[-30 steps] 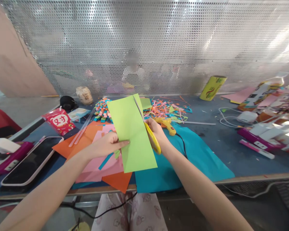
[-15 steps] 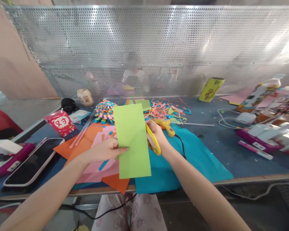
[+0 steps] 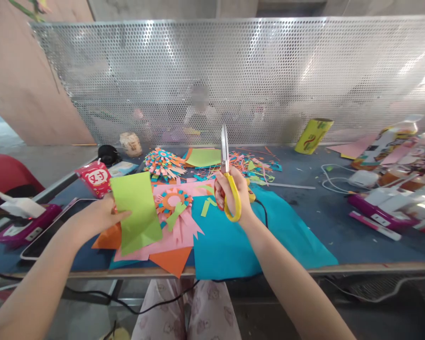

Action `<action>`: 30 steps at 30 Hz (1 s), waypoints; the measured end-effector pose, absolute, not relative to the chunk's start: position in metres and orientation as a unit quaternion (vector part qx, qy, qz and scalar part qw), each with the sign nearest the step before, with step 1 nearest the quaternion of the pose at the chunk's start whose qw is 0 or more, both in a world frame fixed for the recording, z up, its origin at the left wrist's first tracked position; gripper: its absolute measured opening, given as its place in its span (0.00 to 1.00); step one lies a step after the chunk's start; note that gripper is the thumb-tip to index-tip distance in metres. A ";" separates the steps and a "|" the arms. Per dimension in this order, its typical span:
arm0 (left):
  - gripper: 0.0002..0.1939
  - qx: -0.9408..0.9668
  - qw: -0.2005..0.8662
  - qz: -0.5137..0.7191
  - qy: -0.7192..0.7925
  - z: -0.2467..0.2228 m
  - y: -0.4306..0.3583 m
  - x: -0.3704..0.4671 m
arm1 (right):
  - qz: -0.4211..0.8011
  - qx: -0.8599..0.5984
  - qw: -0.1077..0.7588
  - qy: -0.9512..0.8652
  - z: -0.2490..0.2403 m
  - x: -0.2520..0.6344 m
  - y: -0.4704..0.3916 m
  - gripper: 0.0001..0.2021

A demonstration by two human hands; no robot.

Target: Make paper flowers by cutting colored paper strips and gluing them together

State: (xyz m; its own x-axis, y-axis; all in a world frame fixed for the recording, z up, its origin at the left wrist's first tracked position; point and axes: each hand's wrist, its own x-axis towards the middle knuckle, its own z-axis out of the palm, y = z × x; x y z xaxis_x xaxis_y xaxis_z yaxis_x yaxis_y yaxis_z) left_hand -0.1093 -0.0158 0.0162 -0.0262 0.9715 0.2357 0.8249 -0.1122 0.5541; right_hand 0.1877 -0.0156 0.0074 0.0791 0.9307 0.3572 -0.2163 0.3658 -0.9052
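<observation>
My left hand (image 3: 108,212) pinches the left edge of a green sheet of paper (image 3: 136,212), thumb in front. In my right hand (image 3: 237,189) is a pair of scissors (image 3: 225,156) with yellow handles, blades upright and together, apart from the paper. Between my hands lies a paper rosette (image 3: 173,202) in orange, pink and blue, with pink tails and a green scrap on it. Small green paper strips (image 3: 206,206) rest on the blue sheet (image 3: 230,250). Behind stands a layered paper flower (image 3: 163,162) in several colours.
Paper shreds (image 3: 255,165) are heaped beyond my right hand, near a partly hidden yellow glue gun (image 3: 251,195). A perforated metal screen (image 3: 205,80) closes off the table's back. A yellow can (image 3: 313,136), purple power strip (image 3: 378,210), phone (image 3: 51,229) and red packet (image 3: 95,177) stand around.
The green sheet has moved left with my left hand, uncovering the rosette and green strips. The scissors came away from the sheet's right edge, and their blades now point up.
</observation>
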 end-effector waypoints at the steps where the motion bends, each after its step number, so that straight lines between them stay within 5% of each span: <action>1: 0.24 0.673 0.033 0.226 0.704 0.020 -0.019 -0.100 | 0.440 -0.334 0.655 -0.515 0.008 0.189 -0.016 0.19; 5: 0.41 0.686 -0.209 0.173 0.675 0.039 -0.030 -0.041 | 0.426 -0.303 0.671 -0.526 0.010 0.194 -0.014 0.15; 8: 0.35 0.761 -0.275 0.162 0.564 0.037 -0.019 0.009 | 0.413 -0.299 0.680 -0.527 0.008 0.197 -0.012 0.16; 11: 0.27 0.885 -0.239 0.085 0.390 0.021 0.008 0.045 | 0.398 -0.309 0.686 -0.524 0.006 0.199 -0.009 0.17; 15: 0.14 0.893 -0.162 0.064 0.415 0.007 0.040 0.060 | 0.391 -0.307 0.703 -0.509 0.007 0.201 -0.006 0.18; 18: 0.16 0.873 -0.160 0.114 0.447 0.009 0.048 0.049 | 0.363 -0.324 0.717 -0.499 0.008 0.203 -0.001 0.19; 22: 0.18 0.841 -0.142 0.334 0.400 0.012 0.041 0.026 | 0.349 -0.339 0.703 -0.518 0.006 0.202 0.005 0.22; 30: 0.23 0.830 0.096 0.451 0.314 0.013 0.006 0.010 | 0.477 -0.360 0.561 -0.573 0.004 0.180 -0.009 0.24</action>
State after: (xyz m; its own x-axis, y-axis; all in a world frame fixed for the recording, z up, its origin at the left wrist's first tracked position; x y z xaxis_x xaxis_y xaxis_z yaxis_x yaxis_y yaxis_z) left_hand 0.0103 0.0057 0.0131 0.3960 0.6080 0.6881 0.4353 -0.7841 0.4423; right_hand 0.1796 -0.0088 0.0040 -0.1104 0.9477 0.2994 -0.1225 0.2860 -0.9504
